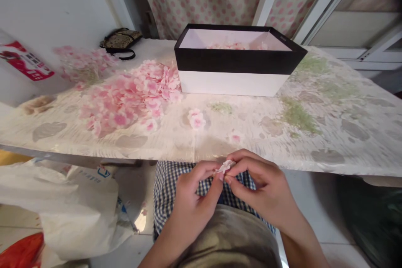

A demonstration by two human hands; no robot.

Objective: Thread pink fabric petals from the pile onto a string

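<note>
Just below the front edge of the tabletop, our left hand and our right hand hold one small pink flower between the fingertips, so both grips are closed on it, above our checkered trousers. Farther on the tabletop we see a big heap of pink flowers, and just beside it a black and white box with more flowers inside
</note>
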